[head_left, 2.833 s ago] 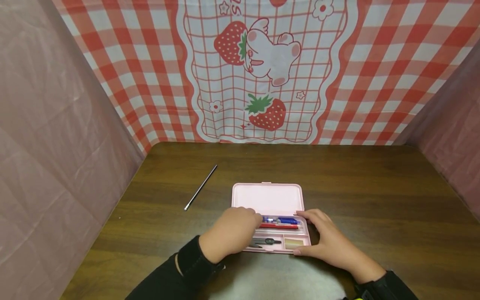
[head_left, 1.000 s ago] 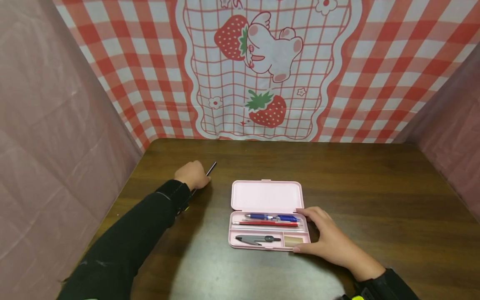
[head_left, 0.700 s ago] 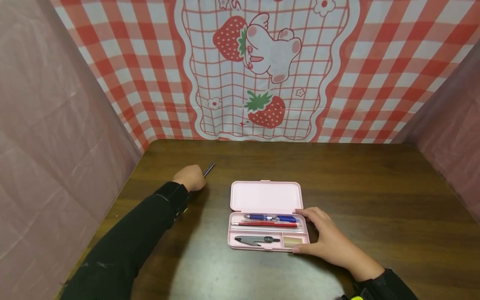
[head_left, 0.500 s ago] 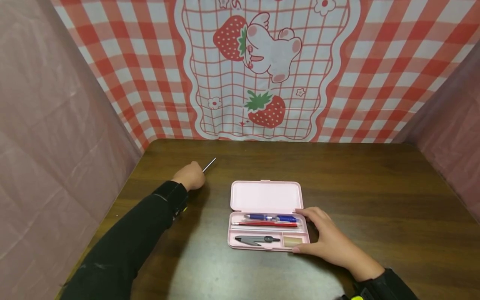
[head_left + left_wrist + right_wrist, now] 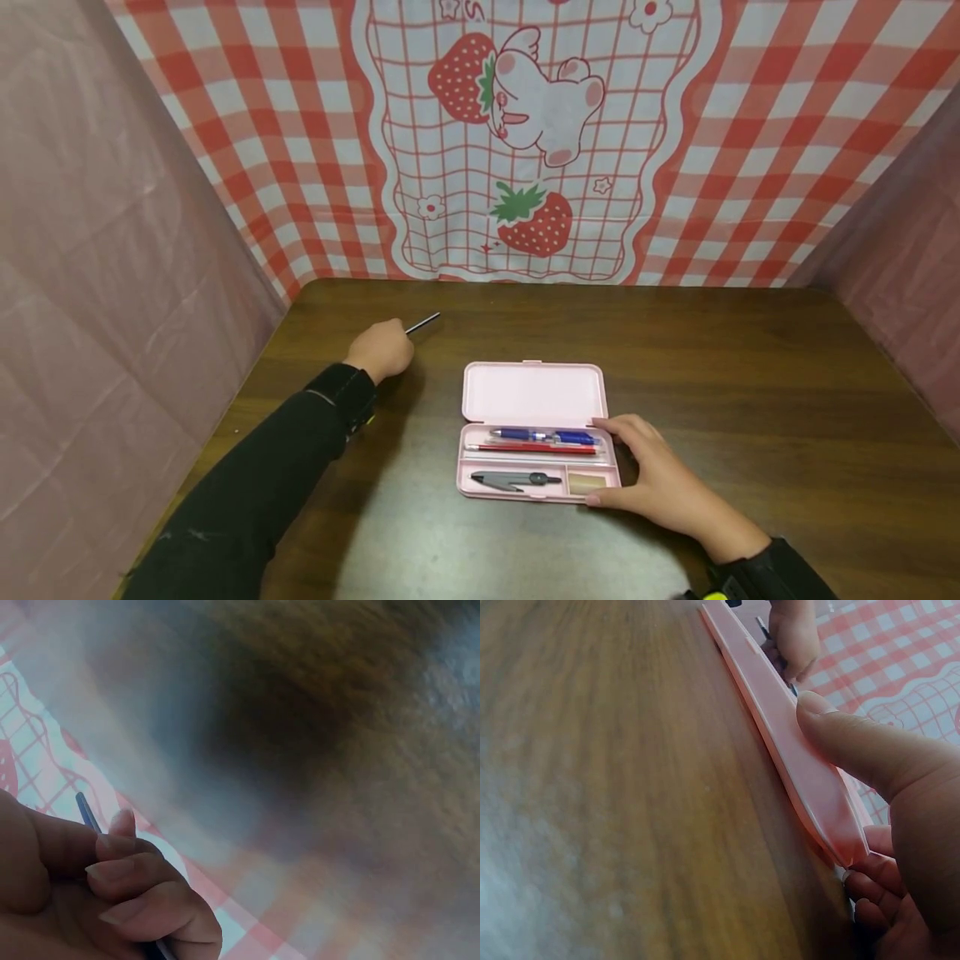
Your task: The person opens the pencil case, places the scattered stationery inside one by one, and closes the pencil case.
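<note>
My left hand [image 5: 381, 350] grips a slim dark pencil [image 5: 423, 322] at the table's left side; one end pokes out beyond the fist. In the left wrist view, curled fingers [image 5: 150, 896] wrap the pencil [image 5: 86, 810]. At the right end of an open pink pencil case [image 5: 532, 393], my right hand [image 5: 663, 482] holds it between thumb and fingers. Seen from the right wrist, the thumb [image 5: 847, 739] lies along the case's front side. Inside are a blue pen [image 5: 540, 436], a red pencil [image 5: 536, 448], a grey compass [image 5: 516, 479] and a tan eraser [image 5: 587, 483].
The brown wooden table [image 5: 750, 375] carries the case and both hands. A red-and-white checked cloth [image 5: 300, 150] with strawberries hangs behind its far edge. Pinkish fabric [image 5: 90, 292] borders the left side, and more fabric [image 5: 907, 208] the right.
My left hand has gone from the pencil case to the far left and picked up the pencil lying there. The pencil's far end has since swung right. My right hand stays on the case.
</note>
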A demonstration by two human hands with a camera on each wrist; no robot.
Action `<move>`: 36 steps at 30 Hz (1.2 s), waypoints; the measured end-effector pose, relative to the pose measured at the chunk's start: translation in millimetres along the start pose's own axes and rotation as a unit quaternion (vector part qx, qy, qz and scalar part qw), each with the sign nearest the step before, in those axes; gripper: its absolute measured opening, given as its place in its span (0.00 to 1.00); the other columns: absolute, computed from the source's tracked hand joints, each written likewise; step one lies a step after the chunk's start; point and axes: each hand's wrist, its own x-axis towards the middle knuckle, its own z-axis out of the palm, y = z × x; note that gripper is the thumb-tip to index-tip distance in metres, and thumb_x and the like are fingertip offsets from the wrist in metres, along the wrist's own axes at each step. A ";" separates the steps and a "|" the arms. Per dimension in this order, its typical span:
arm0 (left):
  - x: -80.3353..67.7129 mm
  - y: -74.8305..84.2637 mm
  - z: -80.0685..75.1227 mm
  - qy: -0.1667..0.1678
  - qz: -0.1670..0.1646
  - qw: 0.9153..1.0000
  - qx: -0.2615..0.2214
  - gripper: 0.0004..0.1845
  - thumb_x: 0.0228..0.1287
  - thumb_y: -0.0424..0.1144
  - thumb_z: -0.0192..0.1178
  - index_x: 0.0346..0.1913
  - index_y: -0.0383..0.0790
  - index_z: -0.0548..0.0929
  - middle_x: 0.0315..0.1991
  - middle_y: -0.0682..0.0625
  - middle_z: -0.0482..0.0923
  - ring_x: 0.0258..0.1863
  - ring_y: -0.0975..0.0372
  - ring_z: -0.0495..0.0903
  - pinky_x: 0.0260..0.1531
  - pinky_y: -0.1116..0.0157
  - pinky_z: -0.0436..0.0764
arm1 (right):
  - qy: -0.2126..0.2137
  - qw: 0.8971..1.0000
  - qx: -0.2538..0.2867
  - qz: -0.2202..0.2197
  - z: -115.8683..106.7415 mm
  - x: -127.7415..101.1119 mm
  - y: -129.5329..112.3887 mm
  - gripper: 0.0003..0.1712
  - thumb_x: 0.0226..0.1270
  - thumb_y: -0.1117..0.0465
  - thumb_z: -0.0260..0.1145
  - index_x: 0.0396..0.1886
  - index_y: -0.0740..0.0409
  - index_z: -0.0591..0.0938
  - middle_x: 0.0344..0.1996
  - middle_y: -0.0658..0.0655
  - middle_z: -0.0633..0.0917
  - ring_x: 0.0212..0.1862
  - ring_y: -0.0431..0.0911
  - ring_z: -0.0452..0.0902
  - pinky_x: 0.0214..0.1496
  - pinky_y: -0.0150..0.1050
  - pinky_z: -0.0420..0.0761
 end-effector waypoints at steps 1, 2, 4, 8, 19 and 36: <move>-0.3 -0.2 -0.2 0.003 0.006 1.000 0.004 0.15 0.71 0.35 0.46 0.49 0.29 0.78 0.43 0.36 0.81 0.38 0.48 0.81 0.41 0.49 0.81 | 0.000 1.000 0.000 0.000 0.0 0.0 -0.1 0.55 0.44 0.35 0.84 0.68 0.58 0.75 0.59 0.53 0.76 0.62 0.52 0.69 0.62 0.61 0.69; -0.7 -0.3 -0.2 0.008 0.009 1.000 0.011 0.14 0.71 0.35 0.46 0.46 0.30 0.79 0.42 0.36 0.82 0.38 0.48 0.81 0.40 0.48 0.81 | 0.000 1.000 0.000 0.000 0.1 0.1 -0.1 0.55 0.44 0.35 0.84 0.68 0.58 0.75 0.59 0.53 0.76 0.62 0.52 0.69 0.62 0.61 0.69; -2.2 0.0 -0.1 0.023 0.011 0.999 0.028 0.13 0.71 0.36 0.47 0.45 0.32 0.80 0.42 0.36 0.83 0.39 0.47 0.82 0.38 0.47 0.82 | -0.001 1.000 0.001 0.000 0.4 0.2 -0.2 0.55 0.44 0.35 0.84 0.69 0.58 0.75 0.59 0.53 0.76 0.62 0.51 0.69 0.62 0.61 0.69; -6.8 3.1 -2.0 0.057 0.015 0.996 0.066 0.15 0.73 0.36 0.47 0.52 0.34 0.80 0.46 0.36 0.84 0.45 0.45 0.84 0.38 0.44 0.83 | -0.002 1.000 0.001 -0.001 1.4 0.0 -0.5 0.55 0.45 0.35 0.84 0.69 0.57 0.75 0.59 0.52 0.76 0.62 0.50 0.69 0.62 0.60 0.69; -32.3 30.3 0.3 0.131 0.042 0.989 0.060 0.10 0.73 0.36 0.50 0.46 0.35 0.80 0.39 0.39 0.84 0.38 0.45 0.85 0.33 0.46 0.83 | -0.006 1.000 0.002 0.010 1.0 -0.3 -1.7 0.55 0.44 0.35 0.84 0.69 0.57 0.75 0.59 0.54 0.76 0.62 0.53 0.69 0.62 0.62 0.69; -83.7 53.5 1.8 0.203 0.084 0.976 0.010 0.10 0.75 0.37 0.51 0.40 0.34 0.80 0.33 0.41 0.81 0.34 0.45 0.84 0.33 0.46 0.82 | -0.002 1.000 -0.001 0.001 -0.7 -2.0 -2.3 0.55 0.45 0.33 0.83 0.69 0.56 0.75 0.58 0.52 0.76 0.61 0.50 0.69 0.62 0.61 0.70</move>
